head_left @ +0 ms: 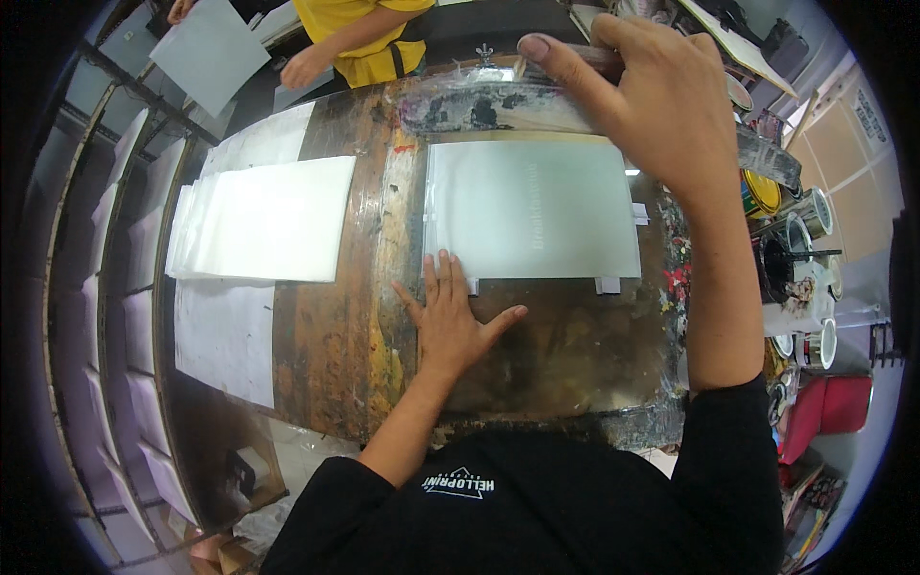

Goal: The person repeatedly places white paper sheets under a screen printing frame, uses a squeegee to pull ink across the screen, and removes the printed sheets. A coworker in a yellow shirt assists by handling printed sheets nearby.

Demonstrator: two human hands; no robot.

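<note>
A pale, translucent plastic sheet [489,206] lies on the worn work table, with faint lettering across its right part. Small white tabs [608,286] show along its near and right edges. My left hand [448,316] rests flat with fingers spread, the fingertips on the sheet's near left corner. Raised above the far edge, my right hand [661,105] is closed on the paint-smeared frame [498,105] of a printing screen. The frame is tilted up and seen nearly edge-on. My right fingers are partly hidden behind it.
A stack of similar sheets [278,220] lies to the left, over white paper [225,335]. Drying racks [144,240] stand farther left. Beyond the table, a person in yellow [355,38] holds a sheet [211,57]. Paint cans [815,211] and a red chair [829,412] are at right.
</note>
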